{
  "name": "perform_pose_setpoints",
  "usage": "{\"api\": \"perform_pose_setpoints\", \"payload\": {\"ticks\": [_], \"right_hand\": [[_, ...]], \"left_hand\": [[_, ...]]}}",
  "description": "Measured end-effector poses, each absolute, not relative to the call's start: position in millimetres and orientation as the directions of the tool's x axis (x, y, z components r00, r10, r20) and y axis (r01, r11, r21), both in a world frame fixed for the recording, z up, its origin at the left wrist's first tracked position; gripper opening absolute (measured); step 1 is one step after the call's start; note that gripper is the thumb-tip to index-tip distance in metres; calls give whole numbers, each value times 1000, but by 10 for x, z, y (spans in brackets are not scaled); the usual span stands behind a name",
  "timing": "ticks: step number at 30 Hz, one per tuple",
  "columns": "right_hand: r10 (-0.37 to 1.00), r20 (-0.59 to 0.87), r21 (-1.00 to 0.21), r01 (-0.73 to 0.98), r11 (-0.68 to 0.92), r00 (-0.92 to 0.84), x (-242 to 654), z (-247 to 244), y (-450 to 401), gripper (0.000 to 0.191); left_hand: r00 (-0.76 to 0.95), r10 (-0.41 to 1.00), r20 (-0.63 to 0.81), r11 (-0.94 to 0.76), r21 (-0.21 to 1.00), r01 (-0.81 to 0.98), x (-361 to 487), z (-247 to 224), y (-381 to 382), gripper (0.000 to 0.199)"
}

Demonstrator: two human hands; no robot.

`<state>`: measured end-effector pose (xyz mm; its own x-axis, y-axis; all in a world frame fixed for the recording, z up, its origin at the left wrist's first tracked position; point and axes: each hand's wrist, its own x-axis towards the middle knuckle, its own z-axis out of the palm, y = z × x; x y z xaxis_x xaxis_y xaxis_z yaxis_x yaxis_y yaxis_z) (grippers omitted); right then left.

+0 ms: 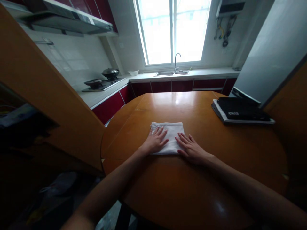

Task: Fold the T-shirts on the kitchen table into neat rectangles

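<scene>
A white cloth [170,140], folded into a rough square, lies flat on the brown wooden table [177,185]. My left hand [155,140] rests palm down on the cloth's left part, its fingers spread. On the right edge of the cloth lies my right hand [190,148], also palm down with fingers apart, partly over the wood. Neither hand grips anything. Parts of the cloth's side edges are hidden under the hands.
A stack of folded dark and white clothes [240,110] sits at the table's right side. Beyond the table are a counter with a sink [172,73], a stove [103,84] with two pans, and a refrigerator [259,57] at right.
</scene>
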<state>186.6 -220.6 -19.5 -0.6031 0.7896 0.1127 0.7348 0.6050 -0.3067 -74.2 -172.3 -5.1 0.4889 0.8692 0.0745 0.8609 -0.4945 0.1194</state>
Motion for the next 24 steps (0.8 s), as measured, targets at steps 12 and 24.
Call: {"api": "perform_pose_setpoints", "payload": {"ticks": [12,24], "right_hand": [[840,262,-420,728,542,-474,1902,-154,-2183,59],[954,275,-716,637,284,-117,1971,-34,-2154,36]], "left_hand": [[148,951,270,-253,410,876,-1152,-136,-1235,54],[-104,985,136,59,299,952,-1210,-112,-1300,50]]}}
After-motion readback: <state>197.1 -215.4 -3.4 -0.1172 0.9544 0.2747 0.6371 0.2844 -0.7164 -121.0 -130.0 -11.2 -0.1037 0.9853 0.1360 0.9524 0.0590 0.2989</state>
